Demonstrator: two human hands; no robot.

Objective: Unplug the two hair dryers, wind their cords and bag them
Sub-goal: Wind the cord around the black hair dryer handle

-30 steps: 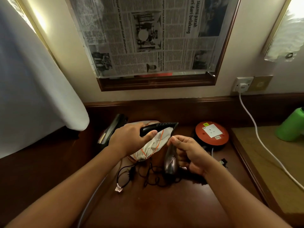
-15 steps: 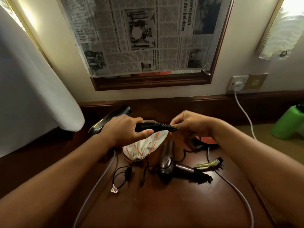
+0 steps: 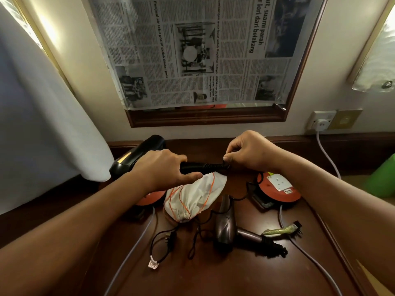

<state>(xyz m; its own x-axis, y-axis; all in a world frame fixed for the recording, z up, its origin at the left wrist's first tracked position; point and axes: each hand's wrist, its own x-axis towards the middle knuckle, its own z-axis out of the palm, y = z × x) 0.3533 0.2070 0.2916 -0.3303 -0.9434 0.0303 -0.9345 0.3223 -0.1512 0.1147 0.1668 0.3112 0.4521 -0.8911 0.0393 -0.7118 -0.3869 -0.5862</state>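
A dark wood worktop (image 3: 213, 274) meets a cream wall (image 3: 89, 86). At 12 o'clock, newspaper (image 3: 203, 50) covers a wood-framed mirror (image 3: 205, 119). A white curtain (image 3: 42, 124) hangs at 9 o'clock. A socket (image 3: 321, 122) sits at 2 o'clock, beneath a lit lamp (image 3: 376, 60).
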